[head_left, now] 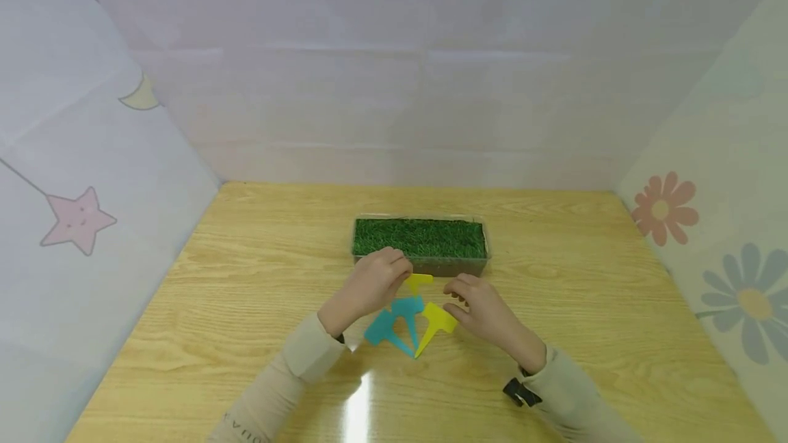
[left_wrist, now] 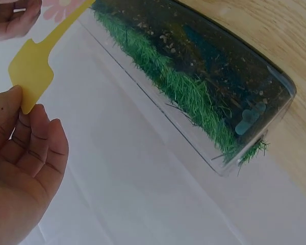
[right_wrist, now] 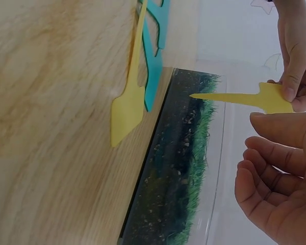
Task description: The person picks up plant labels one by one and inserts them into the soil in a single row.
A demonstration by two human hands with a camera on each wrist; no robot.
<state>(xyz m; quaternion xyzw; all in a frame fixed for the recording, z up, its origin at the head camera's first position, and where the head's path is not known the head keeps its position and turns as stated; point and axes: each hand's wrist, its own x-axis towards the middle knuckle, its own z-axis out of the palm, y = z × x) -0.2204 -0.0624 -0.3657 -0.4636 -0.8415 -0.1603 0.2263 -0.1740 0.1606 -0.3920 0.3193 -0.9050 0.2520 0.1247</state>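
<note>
My left hand (head_left: 369,286) pinches a yellow T-shaped plant label (left_wrist: 31,76) by one end of its broad head, between thumb and fingers. In the right wrist view, the held label's narrow point faces away from the left hand, across the front of the planter. My right hand (head_left: 486,310) is close by on the right, its fingers loosely curled with nothing between them. On the table below the hands lie a second yellow plant label (head_left: 438,318) and two blue ones (head_left: 408,307), their pointed ends gathered toward me.
Just beyond the hands stands a clear rectangular planter box (head_left: 443,269) with dark soil and green grass (head_left: 418,238) on top. It rests on a wooden table (head_left: 258,272). Pale printed sheets (head_left: 394,108) rise behind the table and on both sides.
</note>
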